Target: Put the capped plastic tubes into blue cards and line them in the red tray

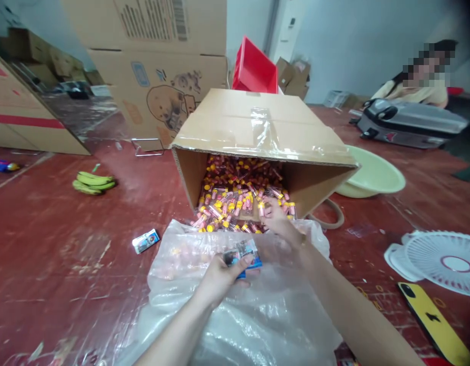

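My left hand [229, 269] is closed around a few small blue printed packets [248, 251], held over a clear plastic sheet [235, 320]. At the mouth of a cardboard box [235, 122] lying on its side, my right hand [275, 216] has its fingers curled at a small clear tube [261, 209] with a yellow cap and pink contents. Part of those fingers is blurred among the tubes. Many similar yellow-capped tubes [227, 203] fill the box floor and spill to its front edge. Another blue packet [146, 241] lies on the red floor to the left.
Bananas [93, 182] lie on the floor at left. A pale green basin [372, 175], white fan grille [444, 262] and yellow phone [435, 325] are at right. Behind stand a large carton [158, 96] and red bin [253, 71]. A person sits beyond a grey suitcase [410, 122].
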Motion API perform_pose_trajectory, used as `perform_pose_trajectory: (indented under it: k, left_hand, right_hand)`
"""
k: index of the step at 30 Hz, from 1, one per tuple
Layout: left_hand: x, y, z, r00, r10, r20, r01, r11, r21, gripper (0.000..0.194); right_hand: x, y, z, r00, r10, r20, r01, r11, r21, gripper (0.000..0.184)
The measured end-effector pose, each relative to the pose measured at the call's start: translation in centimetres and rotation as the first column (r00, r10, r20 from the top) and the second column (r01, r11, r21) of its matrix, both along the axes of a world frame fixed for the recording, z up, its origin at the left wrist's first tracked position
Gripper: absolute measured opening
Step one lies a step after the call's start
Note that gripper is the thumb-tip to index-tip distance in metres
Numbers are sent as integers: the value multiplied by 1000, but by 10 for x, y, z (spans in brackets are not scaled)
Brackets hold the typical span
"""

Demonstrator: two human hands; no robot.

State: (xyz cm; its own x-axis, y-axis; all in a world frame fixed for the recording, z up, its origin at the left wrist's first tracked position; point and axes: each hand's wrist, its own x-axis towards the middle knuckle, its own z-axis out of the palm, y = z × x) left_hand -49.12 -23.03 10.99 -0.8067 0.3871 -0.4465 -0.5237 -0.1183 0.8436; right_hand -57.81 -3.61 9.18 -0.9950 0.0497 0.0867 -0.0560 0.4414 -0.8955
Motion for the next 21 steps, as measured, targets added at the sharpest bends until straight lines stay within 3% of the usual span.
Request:
perform_pose_trajectory:
  k: [3,6,8,11,16,21]
  left_hand:
    - [-5,3,1,999,5,38,-5,1000,-23,44]
    - [-7,5,1,999,-39,31,41,998,-46,38]
    - [-7,6,0,998,-66,8,66,997,-38,37]
    - [-5,7,-1,999,-51,-16,51,998,-21,41]
    - [-3,10,2,999,-18,36,19,999,-34,52]
    - [-2,9,-1,998,-65,-1,65,997,-50,51]
  right_hand:
    - [32,7,22,998,62,9,-58,970,-236,37]
    - [55,6,43,988,127,-83,-151,867,-474,36]
    - [63,4,54,972,157,-177,-224,854,-469,31]
    - [67,2,62,943,206,-261,-291,891,-348,24]
    - [72,-1,62,931,268,-250,-332,906,-264,23]
    - [78,-1,59,939,225,-259,-296,914,-277,23]
